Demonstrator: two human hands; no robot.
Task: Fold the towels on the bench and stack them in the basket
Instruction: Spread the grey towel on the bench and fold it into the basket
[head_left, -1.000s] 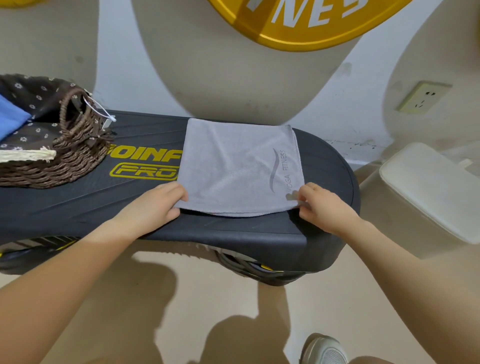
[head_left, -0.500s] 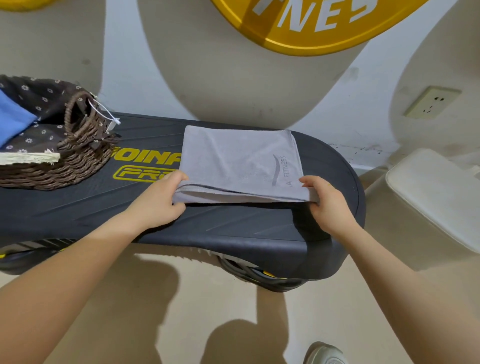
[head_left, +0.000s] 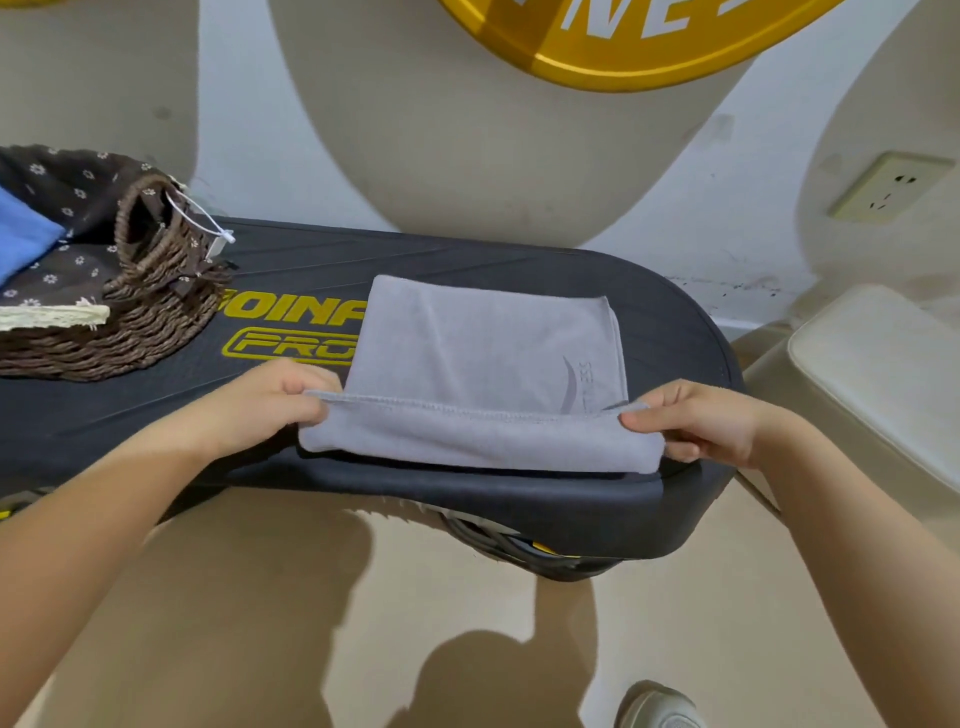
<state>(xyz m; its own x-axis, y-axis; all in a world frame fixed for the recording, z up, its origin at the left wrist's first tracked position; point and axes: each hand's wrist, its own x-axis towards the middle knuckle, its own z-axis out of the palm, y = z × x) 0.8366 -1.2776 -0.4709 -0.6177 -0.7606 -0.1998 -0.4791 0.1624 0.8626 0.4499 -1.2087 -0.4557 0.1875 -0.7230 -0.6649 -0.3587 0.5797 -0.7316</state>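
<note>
Lying on the black bench (head_left: 519, 270), the grey towel (head_left: 483, 358) has its near edge turned up and over, so a hemmed strip runs across the front between the two hands. The left hand (head_left: 265, 405) pinches the left end of that hem, fingers curled round the cloth with the thumb on top. The right hand (head_left: 696, 421) pinches the right end the same way, thumb and fingers clamped on the fold. A faint logo shows near the towel's right side. Yellow lettering on the bench is partly covered by the cloth. At the bench's left end sits the wicker basket (head_left: 104, 343), lined with flowered dark fabric, with a blue towel (head_left: 21, 239) inside it. A wall socket (head_left: 888, 187) is on the right.
</note>
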